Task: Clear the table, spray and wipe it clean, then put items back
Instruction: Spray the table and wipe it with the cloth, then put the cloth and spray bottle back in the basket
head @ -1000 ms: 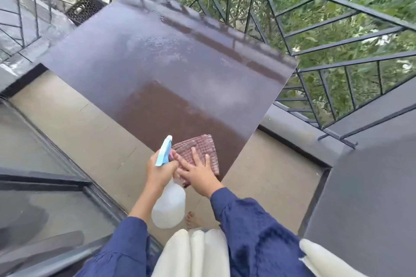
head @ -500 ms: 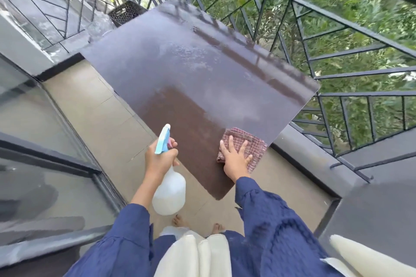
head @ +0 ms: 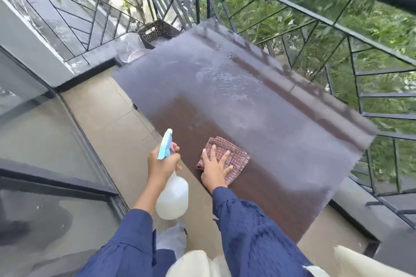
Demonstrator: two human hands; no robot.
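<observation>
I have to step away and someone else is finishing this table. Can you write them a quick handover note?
Left hand: gripping the spray bottle, held beside the table's near left edge.
Right hand: flat on the folded checked cloth at the near end of the table.
Done: table cleared and sprayed; wet film over the far half.
Left: wipe the whole top, then return the items. A basket sits beyond the far corner.

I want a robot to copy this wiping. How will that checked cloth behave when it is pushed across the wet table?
The cloth looks soft and folded, so it probably bunches unless pressed flat, as the right hand does. The table shines wet, so it likely slides easily.
</observation>
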